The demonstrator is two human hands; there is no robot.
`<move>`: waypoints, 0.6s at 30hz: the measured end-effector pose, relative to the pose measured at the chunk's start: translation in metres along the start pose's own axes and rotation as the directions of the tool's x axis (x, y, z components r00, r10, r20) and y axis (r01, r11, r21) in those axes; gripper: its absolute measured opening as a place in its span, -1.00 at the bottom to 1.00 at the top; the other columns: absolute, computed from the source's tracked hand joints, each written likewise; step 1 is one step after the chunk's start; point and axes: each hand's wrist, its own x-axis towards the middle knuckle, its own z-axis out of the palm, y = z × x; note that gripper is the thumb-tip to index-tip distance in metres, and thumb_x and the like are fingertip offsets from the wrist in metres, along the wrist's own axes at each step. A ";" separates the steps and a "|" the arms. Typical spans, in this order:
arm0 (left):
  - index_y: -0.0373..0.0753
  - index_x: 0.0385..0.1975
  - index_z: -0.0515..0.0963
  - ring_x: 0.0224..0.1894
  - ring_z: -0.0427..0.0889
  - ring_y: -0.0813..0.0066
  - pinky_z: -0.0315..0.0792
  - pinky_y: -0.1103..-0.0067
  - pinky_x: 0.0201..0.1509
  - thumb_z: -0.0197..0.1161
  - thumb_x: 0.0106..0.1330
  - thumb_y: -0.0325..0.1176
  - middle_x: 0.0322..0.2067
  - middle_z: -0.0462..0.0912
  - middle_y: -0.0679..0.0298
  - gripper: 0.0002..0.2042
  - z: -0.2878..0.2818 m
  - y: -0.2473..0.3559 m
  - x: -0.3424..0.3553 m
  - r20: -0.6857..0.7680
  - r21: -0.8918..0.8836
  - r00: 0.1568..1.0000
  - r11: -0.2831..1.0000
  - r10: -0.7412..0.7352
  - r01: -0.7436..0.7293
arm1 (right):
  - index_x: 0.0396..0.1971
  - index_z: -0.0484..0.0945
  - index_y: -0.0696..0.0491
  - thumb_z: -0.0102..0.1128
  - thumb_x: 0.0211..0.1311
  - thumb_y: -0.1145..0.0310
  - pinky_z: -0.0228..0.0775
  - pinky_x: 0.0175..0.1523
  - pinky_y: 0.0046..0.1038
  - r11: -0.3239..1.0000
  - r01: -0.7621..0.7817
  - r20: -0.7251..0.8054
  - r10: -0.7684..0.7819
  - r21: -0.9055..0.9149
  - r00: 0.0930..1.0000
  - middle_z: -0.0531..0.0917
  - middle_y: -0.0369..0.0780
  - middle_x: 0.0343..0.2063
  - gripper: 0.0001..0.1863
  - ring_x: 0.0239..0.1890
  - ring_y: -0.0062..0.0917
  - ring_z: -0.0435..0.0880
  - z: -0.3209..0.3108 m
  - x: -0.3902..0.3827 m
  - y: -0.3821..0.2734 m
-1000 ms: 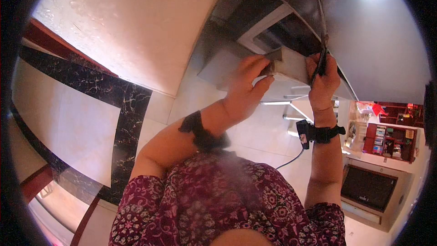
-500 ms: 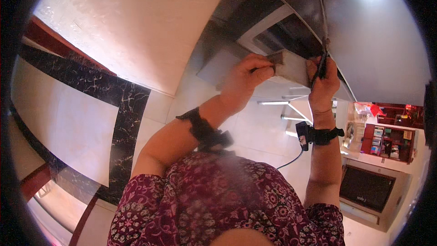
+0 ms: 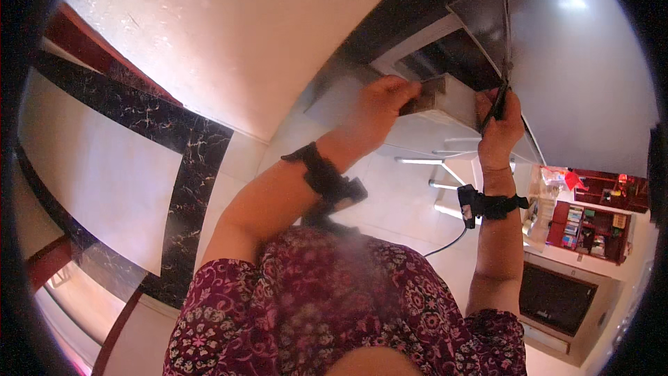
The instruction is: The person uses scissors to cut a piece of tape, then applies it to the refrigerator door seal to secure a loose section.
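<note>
1. The left hand (image 3: 379, 101) has its fingers curled around a small dark scrubbing pad (image 3: 423, 95), pressing it against the front edge of the grey range hood (image 3: 452, 101).
2. The right hand (image 3: 502, 125) is clenched on a thin dark tool (image 3: 499, 97), at the hood's right corner.
3. Both wrists wear black straps (image 3: 321, 173).

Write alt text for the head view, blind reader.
Both hands are raised at a pale box-like unit: the left hand pinches a small dark flat piece, the right hand grips a thin dark tool. Black wrist straps, patterned maroon top below.
</note>
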 end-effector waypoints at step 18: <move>-0.30 -0.20 0.48 -0.12 0.48 0.24 0.37 0.49 -0.04 0.20 -0.04 -0.52 -0.20 0.48 0.14 -0.68 0.001 0.010 -0.010 0.031 0.232 0.989 0.961 0.144 -0.148 | -0.32 0.46 0.17 0.25 0.05 0.43 0.27 -0.22 -0.68 0.998 -0.031 0.009 0.031 0.055 0.999 0.51 -0.35 -0.46 -0.78 -0.38 -0.70 0.39 -0.002 0.005 -0.016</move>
